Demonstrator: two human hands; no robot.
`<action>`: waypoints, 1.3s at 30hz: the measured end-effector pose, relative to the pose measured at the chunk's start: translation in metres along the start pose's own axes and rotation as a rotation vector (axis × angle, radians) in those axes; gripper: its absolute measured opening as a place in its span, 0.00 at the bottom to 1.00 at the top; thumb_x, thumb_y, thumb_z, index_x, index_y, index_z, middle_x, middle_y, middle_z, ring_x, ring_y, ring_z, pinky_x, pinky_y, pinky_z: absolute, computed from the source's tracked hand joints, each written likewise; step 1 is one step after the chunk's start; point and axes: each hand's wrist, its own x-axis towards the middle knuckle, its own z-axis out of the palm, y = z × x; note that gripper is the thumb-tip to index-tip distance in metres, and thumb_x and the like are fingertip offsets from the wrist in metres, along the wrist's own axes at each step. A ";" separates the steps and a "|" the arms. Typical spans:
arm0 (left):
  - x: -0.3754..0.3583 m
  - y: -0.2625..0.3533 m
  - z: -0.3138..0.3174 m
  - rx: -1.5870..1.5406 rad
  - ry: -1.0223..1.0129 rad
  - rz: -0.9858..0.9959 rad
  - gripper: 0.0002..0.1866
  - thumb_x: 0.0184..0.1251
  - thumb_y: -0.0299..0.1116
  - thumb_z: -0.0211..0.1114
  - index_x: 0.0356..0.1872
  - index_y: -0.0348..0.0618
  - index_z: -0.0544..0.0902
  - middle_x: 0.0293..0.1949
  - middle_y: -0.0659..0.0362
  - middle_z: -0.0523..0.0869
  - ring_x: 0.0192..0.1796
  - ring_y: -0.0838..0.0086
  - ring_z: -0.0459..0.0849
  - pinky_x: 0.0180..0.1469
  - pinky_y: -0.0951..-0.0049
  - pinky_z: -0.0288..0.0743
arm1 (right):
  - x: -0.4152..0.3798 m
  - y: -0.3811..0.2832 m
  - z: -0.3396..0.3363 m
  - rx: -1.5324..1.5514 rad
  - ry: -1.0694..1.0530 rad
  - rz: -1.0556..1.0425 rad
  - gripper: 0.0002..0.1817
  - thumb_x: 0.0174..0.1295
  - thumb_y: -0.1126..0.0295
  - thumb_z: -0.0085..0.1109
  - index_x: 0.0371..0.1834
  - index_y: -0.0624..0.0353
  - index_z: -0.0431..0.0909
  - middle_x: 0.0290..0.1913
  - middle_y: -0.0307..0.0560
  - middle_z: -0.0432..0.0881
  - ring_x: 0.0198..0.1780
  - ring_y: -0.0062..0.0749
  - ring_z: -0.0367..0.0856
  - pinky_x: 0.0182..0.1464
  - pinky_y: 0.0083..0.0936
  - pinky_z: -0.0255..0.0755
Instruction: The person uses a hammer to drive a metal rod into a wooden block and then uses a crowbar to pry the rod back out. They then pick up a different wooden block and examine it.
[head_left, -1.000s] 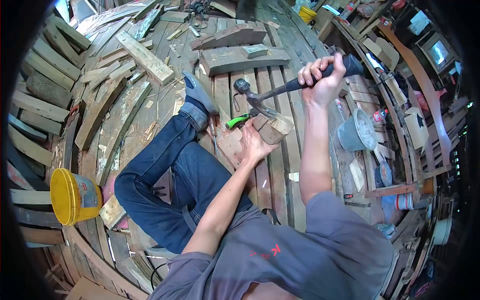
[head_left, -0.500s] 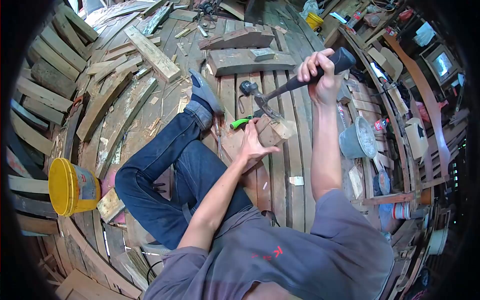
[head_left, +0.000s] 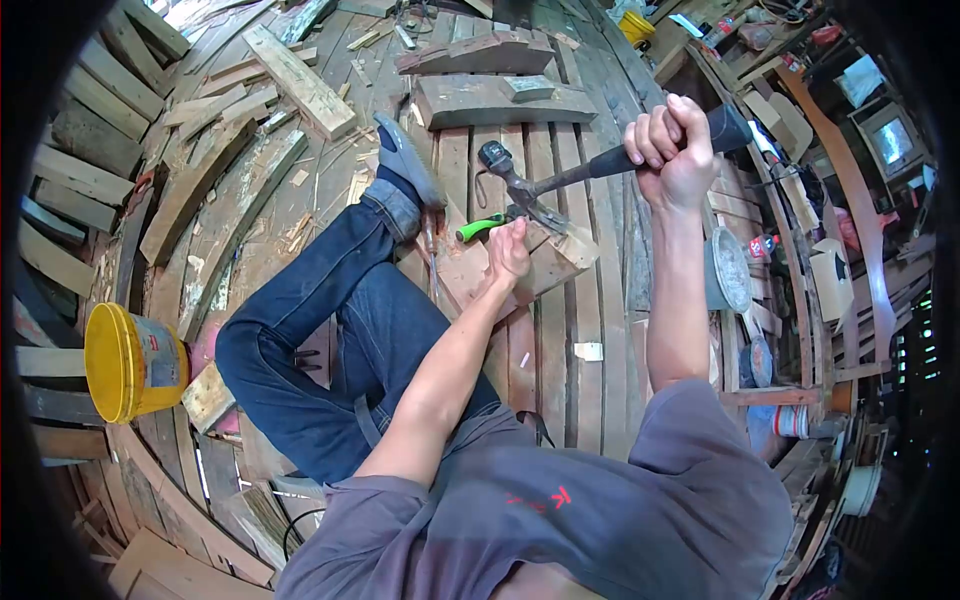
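Centre frame, on the plank floor: left hand flat, pinning wood block. Right hand clenched on claw hammer handle, upper right. Claw sits at block's top edge (contact unclear). Lever slowly; keep pinning fingers off the claw.

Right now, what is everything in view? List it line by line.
hammer: one, black grip, raised over the block
block: one, bare wood, on the plank floor under the left hand
green-handled tool: one, on the floor beside the block
yellow bucket: one, on its side, far left
grey pail: one, right of the raised arm
beams: several, weathered, top centre
planks: many, stacked at left
left hand: on the block
right hand: gripping the hammer
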 end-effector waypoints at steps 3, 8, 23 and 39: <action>-0.003 -0.001 0.003 0.012 0.020 0.003 0.36 0.74 0.56 0.35 0.18 0.33 0.71 0.19 0.35 0.73 0.28 0.36 0.75 0.33 0.46 0.62 | 0.000 -0.002 -0.002 -0.018 0.011 0.021 0.21 0.67 0.67 0.48 0.15 0.49 0.55 0.10 0.33 0.52 0.11 0.22 0.50 0.20 0.25 0.56; 0.002 0.000 0.007 0.072 0.059 0.044 0.33 0.73 0.55 0.37 0.21 0.35 0.74 0.21 0.37 0.76 0.29 0.38 0.77 0.34 0.47 0.66 | 0.006 0.003 0.009 -0.032 0.042 0.032 0.22 0.67 0.69 0.51 0.14 0.50 0.57 0.10 0.32 0.54 0.10 0.21 0.52 0.19 0.25 0.56; -0.021 0.015 0.058 0.279 -0.127 -0.071 0.30 0.70 0.58 0.48 0.30 0.39 0.84 0.33 0.40 0.85 0.38 0.40 0.83 0.41 0.44 0.75 | 0.022 0.008 -0.011 -0.237 0.061 0.140 0.13 0.62 0.75 0.62 0.20 0.57 0.70 0.12 0.31 0.63 0.10 0.16 0.58 0.14 0.19 0.53; -0.016 -0.012 0.049 0.324 0.014 -0.082 0.26 0.72 0.50 0.44 0.32 0.38 0.82 0.31 0.39 0.84 0.32 0.37 0.81 0.35 0.42 0.73 | 0.049 0.080 0.055 -0.681 -0.112 0.033 0.18 0.49 0.60 0.70 0.12 0.60 0.78 0.15 0.41 0.79 0.18 0.24 0.76 0.25 0.25 0.70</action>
